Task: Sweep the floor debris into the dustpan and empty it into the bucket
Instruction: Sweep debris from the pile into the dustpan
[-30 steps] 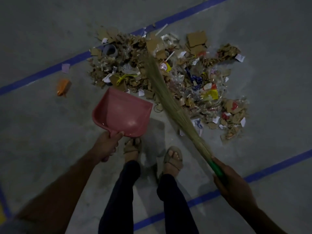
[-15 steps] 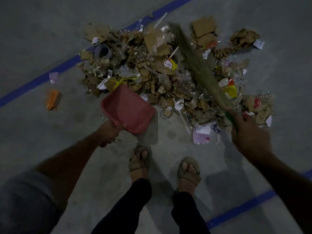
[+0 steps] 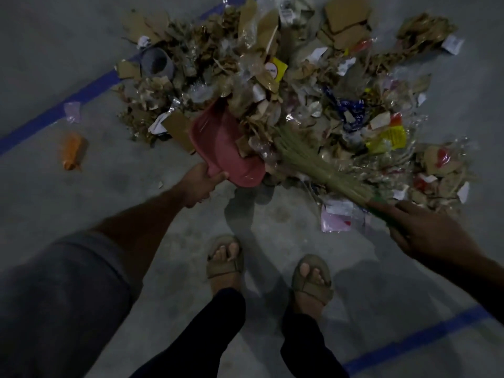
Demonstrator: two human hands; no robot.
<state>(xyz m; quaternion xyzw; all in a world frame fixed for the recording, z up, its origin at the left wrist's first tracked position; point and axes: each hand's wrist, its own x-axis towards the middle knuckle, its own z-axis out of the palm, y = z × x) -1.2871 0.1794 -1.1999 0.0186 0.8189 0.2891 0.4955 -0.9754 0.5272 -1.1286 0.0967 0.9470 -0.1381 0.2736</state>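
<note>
1. Our left hand (image 3: 200,184) grips the red dustpan (image 3: 221,148) at frame centre, its mouth pushed into the debris pile (image 3: 286,85).
2. Our right hand (image 3: 425,230) holds the grass broom (image 3: 313,159), bristles lying on scraps at the dustpan's mouth.

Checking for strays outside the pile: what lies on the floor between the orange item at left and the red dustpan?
In the head view, bare grey concrete lies between the orange item and the red dustpan, up to cardboard scraps beside the dustpan's left edge.
</note>
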